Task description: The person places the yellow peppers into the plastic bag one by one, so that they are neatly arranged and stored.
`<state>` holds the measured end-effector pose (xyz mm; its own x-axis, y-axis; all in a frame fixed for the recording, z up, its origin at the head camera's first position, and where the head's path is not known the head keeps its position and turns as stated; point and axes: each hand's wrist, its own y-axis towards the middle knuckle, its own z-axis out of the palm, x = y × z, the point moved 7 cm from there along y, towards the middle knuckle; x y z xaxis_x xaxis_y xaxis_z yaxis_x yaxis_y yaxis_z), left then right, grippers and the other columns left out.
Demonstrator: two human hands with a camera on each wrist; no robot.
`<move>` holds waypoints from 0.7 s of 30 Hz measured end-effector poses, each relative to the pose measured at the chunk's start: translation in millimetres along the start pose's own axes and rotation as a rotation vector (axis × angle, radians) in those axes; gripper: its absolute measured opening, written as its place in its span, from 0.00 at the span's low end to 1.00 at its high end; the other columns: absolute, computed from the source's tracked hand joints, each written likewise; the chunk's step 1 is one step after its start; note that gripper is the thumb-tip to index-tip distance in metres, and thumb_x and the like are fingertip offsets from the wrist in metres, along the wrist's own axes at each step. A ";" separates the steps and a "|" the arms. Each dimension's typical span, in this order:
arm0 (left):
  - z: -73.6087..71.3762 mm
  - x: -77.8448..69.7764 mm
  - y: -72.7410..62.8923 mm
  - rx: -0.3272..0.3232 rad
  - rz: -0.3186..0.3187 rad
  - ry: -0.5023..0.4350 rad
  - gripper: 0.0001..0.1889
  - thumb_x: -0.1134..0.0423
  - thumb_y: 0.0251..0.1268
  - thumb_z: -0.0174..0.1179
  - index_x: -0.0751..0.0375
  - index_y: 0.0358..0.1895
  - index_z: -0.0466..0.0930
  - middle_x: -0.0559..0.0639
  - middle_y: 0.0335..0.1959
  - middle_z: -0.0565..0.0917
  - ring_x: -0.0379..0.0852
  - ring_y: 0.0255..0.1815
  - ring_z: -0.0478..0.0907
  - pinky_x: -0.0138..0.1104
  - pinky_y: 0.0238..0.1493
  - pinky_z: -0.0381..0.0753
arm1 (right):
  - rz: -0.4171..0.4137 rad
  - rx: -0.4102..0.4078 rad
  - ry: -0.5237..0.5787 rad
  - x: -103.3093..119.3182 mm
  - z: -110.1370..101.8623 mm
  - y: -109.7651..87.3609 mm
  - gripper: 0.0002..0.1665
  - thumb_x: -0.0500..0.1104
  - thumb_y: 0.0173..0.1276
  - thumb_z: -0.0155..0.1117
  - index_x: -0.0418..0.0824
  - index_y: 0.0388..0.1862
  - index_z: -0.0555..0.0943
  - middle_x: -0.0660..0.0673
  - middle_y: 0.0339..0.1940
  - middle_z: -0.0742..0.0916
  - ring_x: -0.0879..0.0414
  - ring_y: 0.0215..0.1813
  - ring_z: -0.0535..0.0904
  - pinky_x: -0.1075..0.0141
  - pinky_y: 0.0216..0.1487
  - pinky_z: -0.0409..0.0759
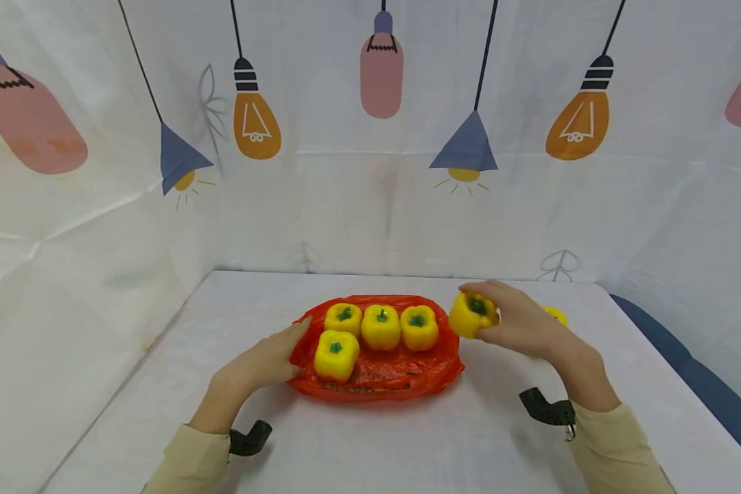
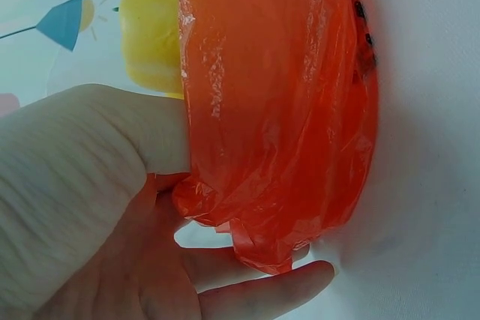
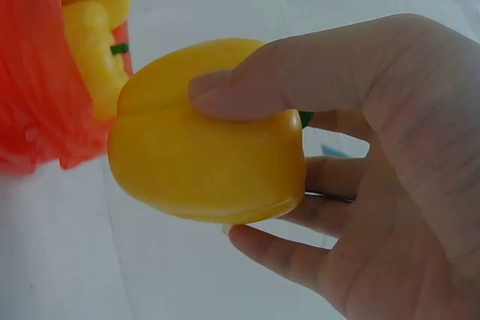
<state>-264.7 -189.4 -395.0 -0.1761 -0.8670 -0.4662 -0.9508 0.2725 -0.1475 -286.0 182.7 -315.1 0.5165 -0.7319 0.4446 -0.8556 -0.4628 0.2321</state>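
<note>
My left hand (image 1: 262, 363) grips the left edge of a red plastic bag (image 1: 401, 387), thumb over the rim and fingers outside, as the left wrist view shows. Several yellow bell peppers stand in the bag, stems up: three in a back row, with the middle one (image 1: 381, 328) among them, and one front pepper (image 1: 336, 357) at the left. Just beyond the bag's right edge, my right hand (image 1: 525, 322) holds another yellow bell pepper (image 3: 202, 140) above the table, thumb on one side and fingers on the other. Its green stem points toward the palm in the right wrist view.
A further yellow thing (image 1: 556, 315) lies on the white table (image 1: 370, 446) at the right, mostly hidden behind my right hand. A white printed curtain (image 1: 333, 206) hangs behind the table. Something dark blue (image 1: 691, 370) is beyond the right table edge.
</note>
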 end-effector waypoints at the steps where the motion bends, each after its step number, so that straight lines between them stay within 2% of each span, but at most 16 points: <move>1: 0.3 0.0 0.1 0.000 -0.001 0.000 0.43 0.66 0.62 0.61 0.60 0.79 0.51 0.58 0.79 0.60 0.60 0.79 0.56 0.59 0.75 0.61 | -0.012 0.002 0.009 4.9 1.6 -0.1 0.41 0.37 0.56 0.73 0.47 0.70 0.72 0.46 0.67 0.79 0.46 0.65 0.74 0.43 0.62 0.80; 8: 1.3 -0.6 -0.9 0.006 -0.012 -0.001 0.43 0.66 0.62 0.62 0.60 0.79 0.52 0.57 0.79 0.60 0.60 0.79 0.57 0.60 0.74 0.62 | -0.058 0.085 0.016 33.8 25.9 2.3 0.39 0.38 0.57 0.71 0.52 0.69 0.73 0.51 0.66 0.79 0.50 0.66 0.74 0.46 0.63 0.80; 16: 1.6 0.1 -0.4 0.005 -0.004 0.005 0.42 0.67 0.62 0.60 0.59 0.80 0.51 0.57 0.79 0.60 0.60 0.80 0.55 0.59 0.76 0.59 | -0.076 0.210 0.043 56.6 60.9 3.8 0.40 0.42 0.59 0.71 0.55 0.71 0.71 0.54 0.72 0.75 0.48 0.74 0.68 0.43 0.71 0.72; 21: 1.7 0.7 0.4 0.003 0.006 0.006 0.42 0.67 0.61 0.59 0.59 0.80 0.51 0.58 0.79 0.60 0.61 0.80 0.55 0.59 0.76 0.58 | -0.078 0.249 0.098 65.4 85.2 7.3 0.39 0.44 0.60 0.71 0.55 0.71 0.71 0.55 0.71 0.75 0.52 0.73 0.68 0.46 0.70 0.74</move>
<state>-264.7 -189.2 -396.9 -0.1835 -0.8678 -0.4618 -0.9489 0.2791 -0.1475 -255.4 88.9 -358.1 0.5638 -0.6433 0.5179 -0.7721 -0.6333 0.0539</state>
